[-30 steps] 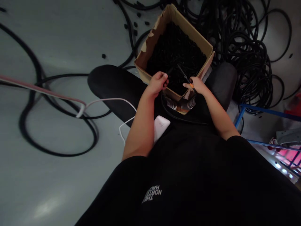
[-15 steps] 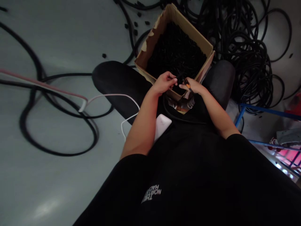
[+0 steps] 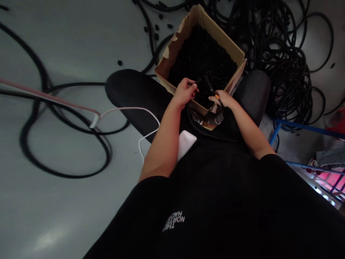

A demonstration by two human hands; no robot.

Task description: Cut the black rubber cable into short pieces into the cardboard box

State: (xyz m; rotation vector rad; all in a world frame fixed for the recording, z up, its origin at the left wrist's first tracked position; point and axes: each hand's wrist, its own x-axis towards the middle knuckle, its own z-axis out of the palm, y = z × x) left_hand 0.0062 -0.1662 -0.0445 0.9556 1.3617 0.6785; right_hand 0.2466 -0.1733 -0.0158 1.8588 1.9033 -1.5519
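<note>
My left hand (image 3: 185, 92) is closed on the end of a black hose (image 3: 195, 126). The hose curves down from the hand and over my lap. To its right, my right hand (image 3: 221, 98) grips scissors (image 3: 208, 82) with orange and black handles. Their blades point up and left over the cardboard box (image 3: 219, 28), apart from the left hand. Many short black pieces (image 3: 201, 54) fill the box, which stands between my legs. The hose tip is hard to make out against them.
Tangled black hose (image 3: 285, 72) is heaped on the floor at the right. More hose (image 3: 67, 176) loops at the left. A white power bank (image 3: 186, 142) with a white cable (image 3: 140, 108) rests at my lap. A blue metal frame (image 3: 309, 126) stands at the right.
My hands have moved apart. The left has shifted slightly left with the hose, and the scissors have drawn away to the right, their blades now more visible.
</note>
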